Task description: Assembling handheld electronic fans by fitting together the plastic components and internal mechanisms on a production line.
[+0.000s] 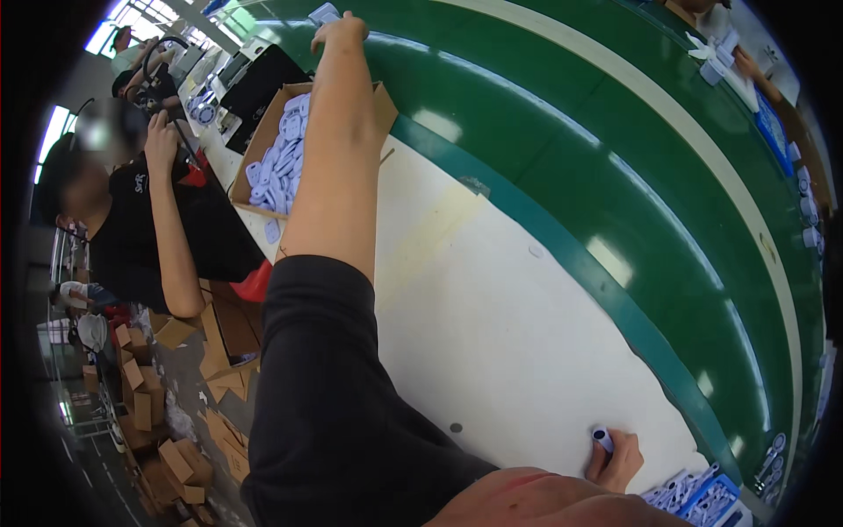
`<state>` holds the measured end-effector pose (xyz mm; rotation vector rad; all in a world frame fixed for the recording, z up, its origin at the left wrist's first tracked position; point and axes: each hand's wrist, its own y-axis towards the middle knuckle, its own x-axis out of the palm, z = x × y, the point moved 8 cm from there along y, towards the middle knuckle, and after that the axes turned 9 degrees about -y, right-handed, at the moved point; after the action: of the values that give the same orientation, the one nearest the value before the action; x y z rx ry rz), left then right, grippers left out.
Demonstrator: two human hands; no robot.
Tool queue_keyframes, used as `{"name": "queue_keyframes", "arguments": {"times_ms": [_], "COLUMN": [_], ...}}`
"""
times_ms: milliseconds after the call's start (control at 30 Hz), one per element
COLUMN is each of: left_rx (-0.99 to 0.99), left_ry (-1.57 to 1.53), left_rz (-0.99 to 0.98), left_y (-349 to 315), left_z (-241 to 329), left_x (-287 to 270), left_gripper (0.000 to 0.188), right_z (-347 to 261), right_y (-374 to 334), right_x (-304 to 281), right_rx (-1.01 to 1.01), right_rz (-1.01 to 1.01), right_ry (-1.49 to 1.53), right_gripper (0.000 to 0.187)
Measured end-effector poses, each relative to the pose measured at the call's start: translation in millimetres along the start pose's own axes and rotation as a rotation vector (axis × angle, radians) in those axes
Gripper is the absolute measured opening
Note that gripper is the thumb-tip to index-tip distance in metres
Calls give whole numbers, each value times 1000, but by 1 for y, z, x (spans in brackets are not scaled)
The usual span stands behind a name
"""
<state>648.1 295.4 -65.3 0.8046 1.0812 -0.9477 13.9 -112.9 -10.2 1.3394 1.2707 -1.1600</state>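
Observation:
My left arm stretches far out over the table, and my left hand [343, 32] is closed on a pale lavender plastic piece [324, 13] at the green belt's edge. Just below that hand stands an open cardboard box [248, 207], filled with similar flat lavender plastic parts [283, 160]. My forearm covers part of the box. Low on the right, above the white tabletop [492, 325], my right hand [623, 458] grips a small lavender cylindrical part [601, 436] with a dark round end. The fingers hide its lower portion.
A blue tray [722, 497] and a heap of slim lavender parts [676, 492] lie beside my right hand. The green conveyor belt [544, 114] curves beyond the table. At left sits a co-worker [132, 228]; open cartons [180, 470] cover the floor. Another blue tray [773, 132] is across the belt.

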Motion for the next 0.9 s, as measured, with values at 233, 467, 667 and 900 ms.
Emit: {"name": "queue_keyframes", "arguments": {"times_ms": [233, 467, 667, 900], "left_rx": [124, 110, 281, 345], "left_ry": [308, 332, 238, -151], "left_rz": [-211, -258, -85, 169], "left_y": [188, 141, 112, 11], "left_z": [-134, -108, -103, -3], "left_x": [-86, -46, -104, -133], "left_gripper": [78, 74, 49, 32], "right_z": [-8, -10, -18, -24], "right_y": [-3, -5, 1, 7], "right_x": [5, 1, -7, -12], "right_rx": [-183, -151, -160, -136], "right_rz": [88, 62, 126, 225], "right_ry": [115, 69, 125, 144], "right_gripper": [31, 30, 26, 20]}}
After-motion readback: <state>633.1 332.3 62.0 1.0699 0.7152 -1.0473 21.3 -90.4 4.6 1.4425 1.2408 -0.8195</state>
